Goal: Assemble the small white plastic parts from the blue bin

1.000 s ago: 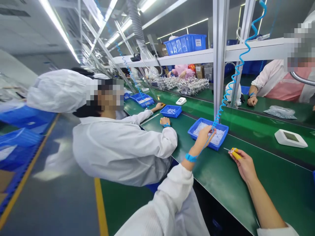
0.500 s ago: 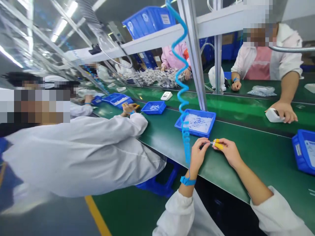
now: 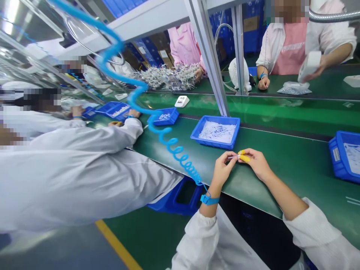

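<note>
My right hand (image 3: 255, 163) is closed round a small yellow-handled tool (image 3: 243, 156) just above the green bench (image 3: 281, 165). My left hand (image 3: 222, 168) pinches a tiny white part against the tool's tip; the two hands meet. A blue wrist strap (image 3: 209, 199) circles my left wrist, and its coiled blue cord (image 3: 168, 144) runs up to the left. A blue tray of small white parts (image 3: 216, 132) lies just beyond my hands.
A co-worker in white leans over the bench at my left, beside another small blue tray (image 3: 165, 116). A blue bin (image 3: 345, 155) stands at right. Across the conveyor, a person in pink lifts a white device (image 3: 309, 65). A metal post (image 3: 209, 60) rises behind the tray.
My left hand came out of the blue tray and met my right hand at the tool's tip. The view swung right. The person opposite lifted the white device off the bench.
</note>
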### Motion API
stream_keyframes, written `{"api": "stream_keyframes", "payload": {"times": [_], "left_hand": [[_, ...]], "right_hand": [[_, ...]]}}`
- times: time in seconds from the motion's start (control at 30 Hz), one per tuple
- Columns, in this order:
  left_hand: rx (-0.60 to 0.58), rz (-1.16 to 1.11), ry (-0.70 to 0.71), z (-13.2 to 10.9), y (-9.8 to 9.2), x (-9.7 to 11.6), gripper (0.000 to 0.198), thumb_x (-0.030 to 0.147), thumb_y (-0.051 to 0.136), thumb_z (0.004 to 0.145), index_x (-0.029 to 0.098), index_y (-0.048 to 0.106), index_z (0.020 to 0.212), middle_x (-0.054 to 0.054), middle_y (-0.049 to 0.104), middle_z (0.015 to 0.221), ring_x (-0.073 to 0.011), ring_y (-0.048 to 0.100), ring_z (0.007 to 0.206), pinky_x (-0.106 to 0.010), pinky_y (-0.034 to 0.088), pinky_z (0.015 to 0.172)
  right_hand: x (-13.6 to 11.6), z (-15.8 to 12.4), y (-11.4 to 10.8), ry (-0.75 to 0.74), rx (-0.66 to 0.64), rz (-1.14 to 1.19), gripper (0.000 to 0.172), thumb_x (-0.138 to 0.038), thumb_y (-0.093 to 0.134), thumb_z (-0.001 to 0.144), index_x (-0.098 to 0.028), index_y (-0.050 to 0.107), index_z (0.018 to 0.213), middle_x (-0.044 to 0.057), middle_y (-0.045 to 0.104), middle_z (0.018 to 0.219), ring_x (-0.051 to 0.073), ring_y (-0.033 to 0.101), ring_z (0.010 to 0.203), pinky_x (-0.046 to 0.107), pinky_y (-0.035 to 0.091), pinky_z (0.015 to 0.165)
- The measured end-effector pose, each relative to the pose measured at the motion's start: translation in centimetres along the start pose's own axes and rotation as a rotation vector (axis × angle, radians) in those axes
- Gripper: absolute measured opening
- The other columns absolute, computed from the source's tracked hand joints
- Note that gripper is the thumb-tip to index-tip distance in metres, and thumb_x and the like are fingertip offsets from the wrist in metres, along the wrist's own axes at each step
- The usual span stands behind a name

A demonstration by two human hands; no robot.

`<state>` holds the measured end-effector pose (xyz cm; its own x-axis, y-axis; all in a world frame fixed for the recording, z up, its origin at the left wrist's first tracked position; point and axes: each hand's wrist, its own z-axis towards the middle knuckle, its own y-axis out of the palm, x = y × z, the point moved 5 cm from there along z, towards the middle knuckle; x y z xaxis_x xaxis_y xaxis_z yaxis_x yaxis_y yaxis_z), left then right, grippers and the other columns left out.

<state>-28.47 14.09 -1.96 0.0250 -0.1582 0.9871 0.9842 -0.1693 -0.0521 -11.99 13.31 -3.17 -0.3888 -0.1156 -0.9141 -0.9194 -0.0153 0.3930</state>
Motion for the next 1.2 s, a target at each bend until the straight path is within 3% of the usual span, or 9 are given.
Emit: {"api": "stream_keyframes", "payload": {"times": [0.5, 0.77, 1.2], "left_hand": [[-0.002, -0.011, -0.041, -0.07, -0.13, 0.21, 0.024, 0.042, 0.076, 0.095, 0.019, 0.073, 0.101, -0.004, 0.076, 0.095, -0.0179, 0.072, 0.088, -0.030, 0.056, 0.086], [-0.041, -0.003, -0.049, -0.01, -0.08, 0.34, 0.023, 0.042, 0.078, 0.093, 0.019, 0.077, 0.099, -0.005, 0.079, 0.099, -0.0201, 0.074, 0.092, -0.033, 0.059, 0.091], [0.028, 0.047, -0.036, -0.10, -0.36, 0.18, 0.020, 0.038, 0.080, 0.089, 0.019, 0.083, 0.094, -0.006, 0.082, 0.095, -0.0226, 0.077, 0.090, -0.036, 0.062, 0.088]], "right_hand": [[0.00, -0.13, 0.16, 0.012, -0.020, -0.012, 0.047, -0.054, 0.101, 0.066, -0.021, 0.082, 0.094, 0.006, 0.080, 0.096, 0.021, 0.077, 0.087, 0.039, 0.066, 0.094], [0.04, -0.26, 0.15, 0.028, -0.016, -0.019, 0.049, -0.054, 0.101, 0.066, -0.020, 0.083, 0.096, 0.006, 0.080, 0.093, 0.019, 0.076, 0.084, 0.033, 0.064, 0.087], [-0.18, -0.45, 0.40, 0.015, 0.021, -0.051, 0.047, -0.052, 0.103, 0.059, -0.019, 0.081, 0.085, 0.006, 0.079, 0.083, 0.020, 0.074, 0.076, 0.034, 0.063, 0.080]]}}
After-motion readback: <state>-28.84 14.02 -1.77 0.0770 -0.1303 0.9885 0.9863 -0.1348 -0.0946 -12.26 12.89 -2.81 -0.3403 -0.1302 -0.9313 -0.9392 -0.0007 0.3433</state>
